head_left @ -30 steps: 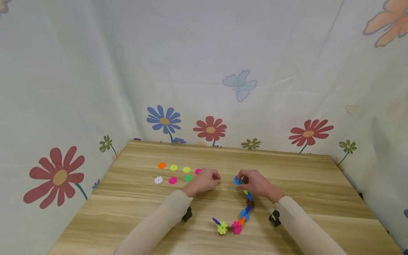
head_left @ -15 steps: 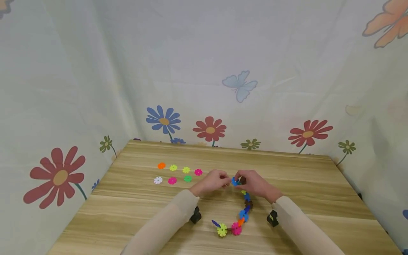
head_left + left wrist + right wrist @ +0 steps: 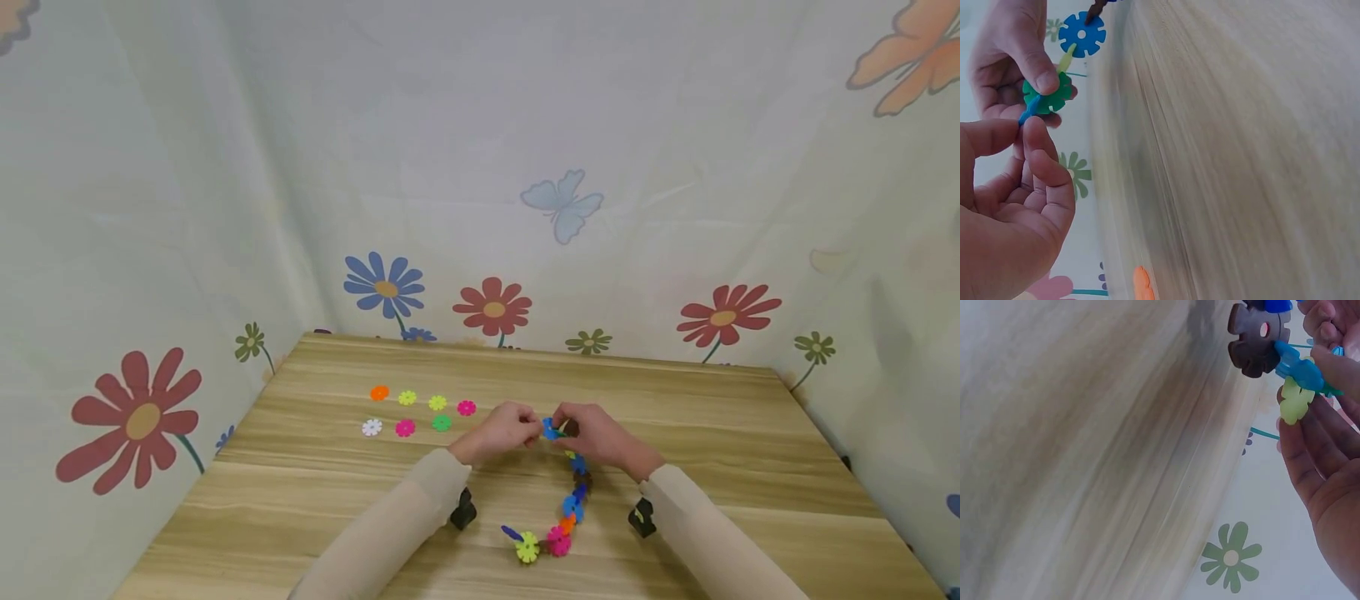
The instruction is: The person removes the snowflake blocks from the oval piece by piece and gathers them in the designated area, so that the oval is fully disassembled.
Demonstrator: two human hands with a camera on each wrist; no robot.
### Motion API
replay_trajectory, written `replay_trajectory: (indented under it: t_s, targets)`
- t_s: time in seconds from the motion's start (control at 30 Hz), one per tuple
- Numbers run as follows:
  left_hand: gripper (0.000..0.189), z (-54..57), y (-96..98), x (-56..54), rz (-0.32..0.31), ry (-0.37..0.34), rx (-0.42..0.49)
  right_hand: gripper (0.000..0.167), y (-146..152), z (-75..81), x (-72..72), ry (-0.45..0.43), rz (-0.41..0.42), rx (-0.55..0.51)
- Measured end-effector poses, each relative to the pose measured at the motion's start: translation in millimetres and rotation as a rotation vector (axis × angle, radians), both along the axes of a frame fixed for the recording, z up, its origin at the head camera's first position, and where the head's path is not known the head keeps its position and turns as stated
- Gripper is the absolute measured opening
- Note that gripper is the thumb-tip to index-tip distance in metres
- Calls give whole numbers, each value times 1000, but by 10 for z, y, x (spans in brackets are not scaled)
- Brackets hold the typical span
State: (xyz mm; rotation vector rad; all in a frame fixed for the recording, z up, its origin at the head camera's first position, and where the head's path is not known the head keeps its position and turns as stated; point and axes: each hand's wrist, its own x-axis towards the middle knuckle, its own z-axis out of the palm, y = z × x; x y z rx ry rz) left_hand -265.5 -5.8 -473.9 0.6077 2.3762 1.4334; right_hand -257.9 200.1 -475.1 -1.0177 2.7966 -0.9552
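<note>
My left hand (image 3: 510, 427) pinches the edge of a blue snowflake disc (image 3: 1029, 111) between thumb and forefinger. This disc meets a green snowflake disc (image 3: 1054, 97), which my right hand (image 3: 596, 435) holds under its thumb. A yellow disc (image 3: 1067, 57) joins the green one to another blue disc (image 3: 1082, 34). In the right wrist view, a brown disc (image 3: 1254, 337) follows on from that blue piece. The rest of the linked chain curves down the table to a pink disc (image 3: 558, 542), a yellow-green disc (image 3: 527, 547) and a dark-blue end disc (image 3: 512, 532).
Loose discs lie in two rows at the left on the wooden table (image 3: 300, 517): orange (image 3: 379, 392), two yellow, and pink (image 3: 467, 407) behind; white (image 3: 372, 427), pink (image 3: 405, 427) and green (image 3: 442, 423) in front. A flower-printed curtain (image 3: 450, 167) stands behind.
My left hand has moved right, from beside the loose pink disc to the blue disc at the chain's end. My right hand has shifted slightly left with the chain's upper end.
</note>
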Motion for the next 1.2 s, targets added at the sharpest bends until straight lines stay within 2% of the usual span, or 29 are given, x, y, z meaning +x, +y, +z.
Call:
replay_trajectory:
  t_s: [0.13, 0.37, 0.63, 0.83, 1.03, 1.2]
  targets:
    - [18, 8, -23, 9, 21, -10, 24, 22, 5, 0, 7, 4, -10, 25]
    - [18, 28, -68, 10, 49, -14, 10, 30, 23, -1, 13, -29, -15, 65]
    - [21, 31, -145, -3, 46, 5, -23, 30, 24, 4, 15, 8, 0, 100]
    - [19, 29, -164, 2, 50, -29, -25, 28, 21, 43, 27, 38, 27, 79]
    - [18, 33, -149, 10, 33, -43, 3, 27, -4, 73, 46, 61, 67, 77]
    - [16, 38, -141, -4, 24, -65, 68, 26, -28, 86, 45, 71, 71, 76]
